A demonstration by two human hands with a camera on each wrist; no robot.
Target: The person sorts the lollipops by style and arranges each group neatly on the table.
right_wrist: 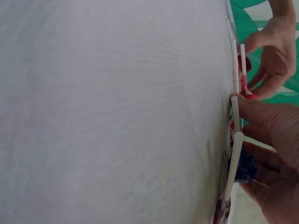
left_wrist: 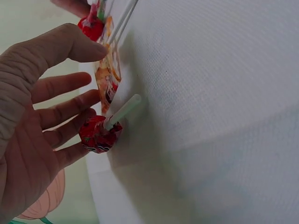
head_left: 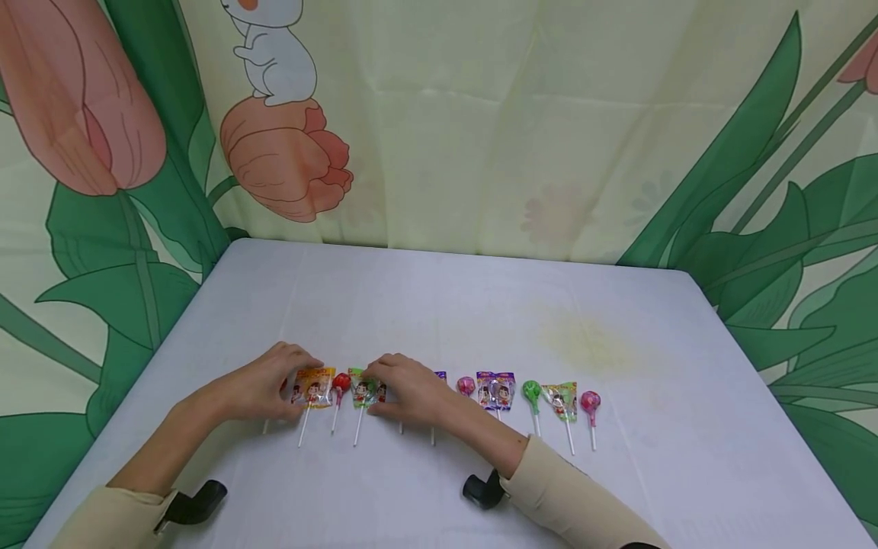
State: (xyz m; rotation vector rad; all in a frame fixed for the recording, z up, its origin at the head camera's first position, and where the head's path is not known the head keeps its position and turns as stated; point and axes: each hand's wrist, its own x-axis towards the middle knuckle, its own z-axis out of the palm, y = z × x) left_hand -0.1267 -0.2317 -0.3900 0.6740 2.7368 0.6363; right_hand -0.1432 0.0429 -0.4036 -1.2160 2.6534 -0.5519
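- Work was laid out in one rough row on the white surface [head_left: 453,305], heads away from the person, sticks toward the person.
- Left hand [head_left: 257,389]: fingers spread and relaxed, thumb well apart from them; placed around the orange-wrapped lollipop [head_left: 314,387], with the thumb tip brought to its wrapper edge. No firm grip was shown.
- Beside the left hand's outer fingers, a red ball lollipop [left_wrist: 97,135] was seen in the left wrist view; in the head view it was mostly covered by that hand.
- Right hand [head_left: 411,393]: thumb and fingers set at the green-wrapped lollipop [head_left: 361,390]. Whether it was pinched or only touched could not be told; contact was partly hidden.
- A dark blue lollipop [right_wrist: 245,169] was located just beside the right hand's fingers.
- Between the hands, another red lollipop [head_left: 341,383] was left ungripped.
- Right of the right hand: pink lollipop [head_left: 466,386], purple-wrapped lollipop [head_left: 495,390], green ball lollipop [head_left: 531,391], green-and-yellow packet lollipop [head_left: 561,398], end pink lollipop [head_left: 591,402].
- Step in hand, as judged: positions in the row being adjusted at the left end.
- Next move, as judged: light fingertip nudges were called for, with neighbours left undisturbed; loose ball heads could be rolled.
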